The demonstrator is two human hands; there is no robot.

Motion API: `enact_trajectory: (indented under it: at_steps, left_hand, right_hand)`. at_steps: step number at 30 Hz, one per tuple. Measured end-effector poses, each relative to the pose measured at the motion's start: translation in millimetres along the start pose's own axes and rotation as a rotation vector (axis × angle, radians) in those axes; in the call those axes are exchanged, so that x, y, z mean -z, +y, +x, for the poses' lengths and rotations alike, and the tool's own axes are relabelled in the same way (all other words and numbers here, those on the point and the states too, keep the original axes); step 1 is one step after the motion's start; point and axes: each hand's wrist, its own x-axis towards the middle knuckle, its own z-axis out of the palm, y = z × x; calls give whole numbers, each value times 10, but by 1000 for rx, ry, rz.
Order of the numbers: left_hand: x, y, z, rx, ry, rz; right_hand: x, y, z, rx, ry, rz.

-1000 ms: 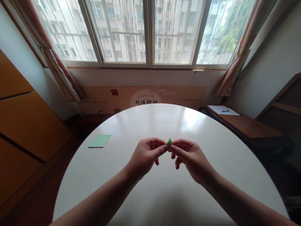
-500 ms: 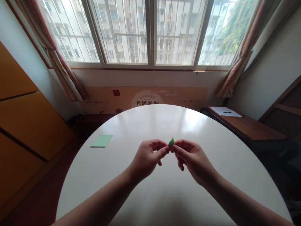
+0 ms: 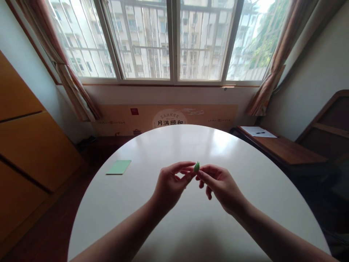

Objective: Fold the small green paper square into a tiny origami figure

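Note:
A small green folded paper piece point(image 3: 196, 167), pointed at the top, is held up above the white round table point(image 3: 174, 229). From the left, my left hand point(image 3: 172, 183) pinches it between thumb and fingertips. My right hand point(image 3: 218, 185) grips its right side with thumb and forefinger, its other fingers curled loosely below. The fingertips hide the lower part of the piece, so its full shape cannot be made out. Flat on the table to the left lies a stack of light green square paper point(image 3: 118, 167), apart from both hands.
A brown wooden side table or bench point(image 3: 297, 151) at the right bears a white sheet point(image 3: 259, 131) with a dark pen-like thing on it. Behind the round table stands a printed beige panel point(image 3: 218, 112) under a barred window. An orange-brown cabinet point(image 3: 32, 149) is at the left.
The view has tilted and shifted slightly. My left fingers have straightened and loosened a little around the green piece, which now stands more upright. The paper stack has stayed in place.

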Motion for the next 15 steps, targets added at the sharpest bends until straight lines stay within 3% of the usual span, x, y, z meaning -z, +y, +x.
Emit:
enact_trajectory:
  at_steps: [9, 15]
  left_hand:
    - [15, 72, -33, -98, 50, 108]
    - [49, 105, -2, 16, -77, 47]
  right_hand:
    - [-37, -50, -28, 0, 8, 33]
    - [-36, -75, -28, 16, 15, 13]
